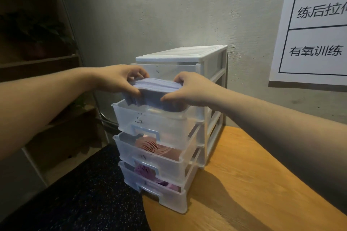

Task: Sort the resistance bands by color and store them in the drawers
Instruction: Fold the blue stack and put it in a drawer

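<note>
Drawers stand on wooden table against grey wall.

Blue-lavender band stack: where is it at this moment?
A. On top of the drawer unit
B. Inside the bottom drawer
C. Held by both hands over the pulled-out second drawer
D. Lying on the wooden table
C: the left hand and right hand grip the ends of the blue-lavender band stack above the open second drawer.

The single head-worn, wide-angle view looks forward and slightly down from close range, facing a grey plaster wall. It sits near a white-framed plastic drawer tower at the left edge of the round orange wooden tabletop. Both forearms reach in from the bottom corners.
</note>
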Tool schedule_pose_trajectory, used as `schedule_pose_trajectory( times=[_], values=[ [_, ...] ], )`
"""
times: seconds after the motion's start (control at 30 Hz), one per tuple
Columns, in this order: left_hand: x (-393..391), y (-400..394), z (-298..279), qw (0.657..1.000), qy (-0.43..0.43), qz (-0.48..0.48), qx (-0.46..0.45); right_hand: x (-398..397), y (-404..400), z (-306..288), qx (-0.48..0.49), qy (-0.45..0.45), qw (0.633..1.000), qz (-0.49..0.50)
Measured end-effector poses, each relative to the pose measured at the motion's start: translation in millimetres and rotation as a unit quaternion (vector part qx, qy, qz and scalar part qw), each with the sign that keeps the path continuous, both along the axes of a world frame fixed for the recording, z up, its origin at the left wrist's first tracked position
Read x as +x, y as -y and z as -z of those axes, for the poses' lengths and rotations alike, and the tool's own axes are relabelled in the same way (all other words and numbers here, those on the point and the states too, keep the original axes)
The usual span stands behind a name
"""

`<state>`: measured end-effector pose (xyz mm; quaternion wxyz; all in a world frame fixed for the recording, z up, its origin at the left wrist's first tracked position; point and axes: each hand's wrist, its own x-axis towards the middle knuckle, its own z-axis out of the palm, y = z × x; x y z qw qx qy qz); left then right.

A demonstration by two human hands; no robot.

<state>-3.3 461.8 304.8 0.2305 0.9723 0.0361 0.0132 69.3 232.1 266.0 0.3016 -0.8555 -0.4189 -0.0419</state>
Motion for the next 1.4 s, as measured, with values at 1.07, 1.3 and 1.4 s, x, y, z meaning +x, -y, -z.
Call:
schedule_pose_trajectory(
  times=[1.07,1.3,1.4],
  values=[
    [56.8,-10.0,52.0,0.956,-0.280,0.007,0.085,28.2,-51.6,26.8,-0.307,0.028,0.950,-0.047],
    [41.2,-15.4,50.6,0.985,-0.162,0.000,0.057,30.4,-39.9,28.8,-0.142,-0.006,0.987,-0.070],
    [30.9,-9.2,48.4,0.991,-0.123,0.008,0.054,32.6,-29.6,32.7,-0.098,0.022,0.992,-0.078]
  ],
)
